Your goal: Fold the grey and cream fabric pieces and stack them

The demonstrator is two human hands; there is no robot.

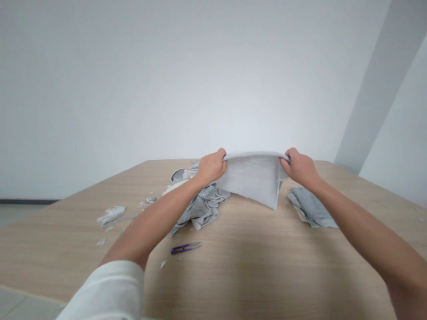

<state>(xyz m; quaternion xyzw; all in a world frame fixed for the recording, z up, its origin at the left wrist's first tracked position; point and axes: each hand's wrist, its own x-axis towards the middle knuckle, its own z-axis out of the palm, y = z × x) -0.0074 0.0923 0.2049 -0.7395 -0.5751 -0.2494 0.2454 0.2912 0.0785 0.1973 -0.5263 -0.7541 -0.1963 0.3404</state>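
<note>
- Cloth: pale grey, held up above the bench, between the heap and the folded stack.
- Grip, left hand: clenched on the upper edge of the cloth.
- Grip, right hand: clenched on the same edge, other end.
- Upper edge pulled near straight, slight bow; lower part hung loose, one corner dipped.
- Handling, judged: light, soft, limp; not slippery, not fragile; easily creased or swung if held at one side only.
- Best hold, judged: both ends of the upper edge, as now gripped, so that sagging is limited.
- Snips laid on the bench, nearer than the heap; scraps scattered at left.
- Heap partly hidden by the left hand and forearm; stack partly covered by the right forearm.
- Fingertips mostly hidden; far side of the cloth not seen.
- Cloth blurred; layer count, seams and weave cannot be told.
</note>
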